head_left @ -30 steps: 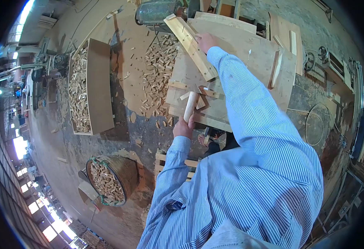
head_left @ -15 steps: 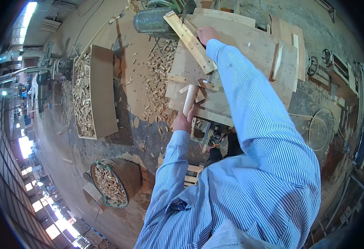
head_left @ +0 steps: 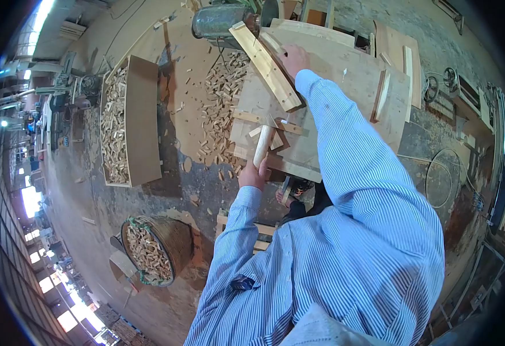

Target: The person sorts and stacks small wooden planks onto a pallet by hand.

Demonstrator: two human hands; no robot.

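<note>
My left hand is closed around the near end of a pale wooden bar. The bar's far end rests among small wooden pieces at a wooden crosspiece on the work table. Farther out, my right hand has its fingers curled at the near end of a short wooden piece. That piece lies along the right side of a long, slanted wooden board. The right fingertips are partly hidden.
Past the slanted board sits a green motor. Wood offcuts cover the floor left of the table. A long wooden box and a round basket hold more offcuts. A curved wooden piece lies on the table's right side.
My right hand has come slightly back toward me and to the right. My left hand keeps its hold on the bar. The view has shifted a little.
</note>
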